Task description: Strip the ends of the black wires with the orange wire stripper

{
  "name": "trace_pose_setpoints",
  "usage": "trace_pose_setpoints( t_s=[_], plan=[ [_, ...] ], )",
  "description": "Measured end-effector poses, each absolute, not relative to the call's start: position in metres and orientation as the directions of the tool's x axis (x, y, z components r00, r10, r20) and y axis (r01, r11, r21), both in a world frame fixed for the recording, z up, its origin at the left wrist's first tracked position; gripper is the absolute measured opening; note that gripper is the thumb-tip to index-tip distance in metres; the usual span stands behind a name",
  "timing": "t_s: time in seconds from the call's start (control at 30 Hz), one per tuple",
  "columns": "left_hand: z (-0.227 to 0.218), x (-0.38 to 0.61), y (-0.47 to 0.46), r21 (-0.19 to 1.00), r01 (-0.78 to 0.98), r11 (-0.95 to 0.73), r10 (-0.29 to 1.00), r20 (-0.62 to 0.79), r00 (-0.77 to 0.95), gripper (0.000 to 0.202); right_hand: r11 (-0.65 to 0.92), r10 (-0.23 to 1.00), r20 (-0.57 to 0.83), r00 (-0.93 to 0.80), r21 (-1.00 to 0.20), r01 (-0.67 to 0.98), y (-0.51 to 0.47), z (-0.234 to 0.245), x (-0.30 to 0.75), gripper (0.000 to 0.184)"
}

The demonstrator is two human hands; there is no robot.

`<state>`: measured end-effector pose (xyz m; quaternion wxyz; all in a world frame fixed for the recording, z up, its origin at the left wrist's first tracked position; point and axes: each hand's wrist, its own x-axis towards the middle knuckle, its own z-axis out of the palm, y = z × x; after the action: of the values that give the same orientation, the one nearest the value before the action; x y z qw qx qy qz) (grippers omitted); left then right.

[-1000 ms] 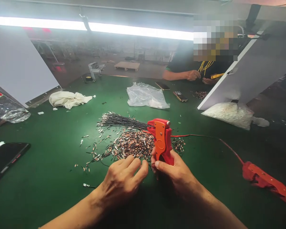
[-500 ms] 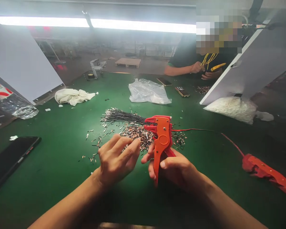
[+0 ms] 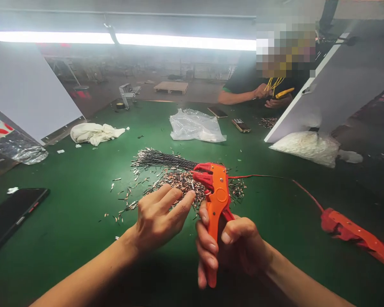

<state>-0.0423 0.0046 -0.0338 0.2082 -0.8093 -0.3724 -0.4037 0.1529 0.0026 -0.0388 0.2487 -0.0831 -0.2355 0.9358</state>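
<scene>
My right hand [image 3: 230,243] is wrapped around the handles of an orange-and-red wire stripper [image 3: 219,192], its jaws pointing left. Beside the jaws, my left hand [image 3: 163,217] is bent with its fingers close together. Its thumb is hidden, and whatever it pinches cannot be made out. Beyond both hands lies a bundle of black wires [image 3: 163,159] with metal ends, partly covered by the stripper head. Under and around the fingers spreads a heap of short wire offcuts [image 3: 179,181] with copper and silver bits.
A second orange stripper [image 3: 355,232] lies at right beside a red strip [image 3: 259,175]. At left is a black phone [image 3: 16,217]. Farther back are a white cloth [image 3: 96,133], a clear plastic bag [image 3: 195,125] and a filled bag [image 3: 307,147]. Across the table, a person [image 3: 243,85] handles yellow wires.
My right hand has tilted the stripper and brought it lower and nearer, its fingers wrapping farther around the handle. My left hand has shifted slightly right. The view has moved a little.
</scene>
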Motion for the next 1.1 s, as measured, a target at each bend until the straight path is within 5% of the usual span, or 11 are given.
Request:
trace_pose_setpoints(
  t_s=[0.17,0.3,0.5,0.83,1.1],
  plan=[
    [-0.025,-0.029,-0.007,0.091,0.693,-0.715,0.455,0.814,0.362,0.023,-0.750,0.540,-0.016,-0.841,-0.462,-0.473,0.001,-0.042,0.149,0.036],
    [-0.029,-0.018,-0.022,0.261,0.652,-0.712,0.616,0.678,0.401,0.063,-0.679,0.612,-0.125,-0.781,-0.590,-0.438,-0.001,-0.046,0.149,0.029],
    [-0.048,-0.020,-0.022,0.449,0.659,-0.604,0.765,0.559,0.321,0.057,-0.618,0.702,-0.164,-0.693,-0.623,-0.479,0.002,-0.046,0.149,0.046],
    [-0.031,-0.034,-0.014,0.358,0.487,-0.797,0.580,0.681,0.447,0.027,-0.692,0.632,-0.051,-0.774,-0.488,-0.532,0.003,-0.040,0.153,0.052],
    [-0.044,-0.034,-0.010,0.256,0.731,-0.632,0.612,0.743,0.270,0.016,-0.748,0.525,0.086,-0.846,-0.428,-0.508,-0.005,-0.042,0.149,0.035]
  ],
)
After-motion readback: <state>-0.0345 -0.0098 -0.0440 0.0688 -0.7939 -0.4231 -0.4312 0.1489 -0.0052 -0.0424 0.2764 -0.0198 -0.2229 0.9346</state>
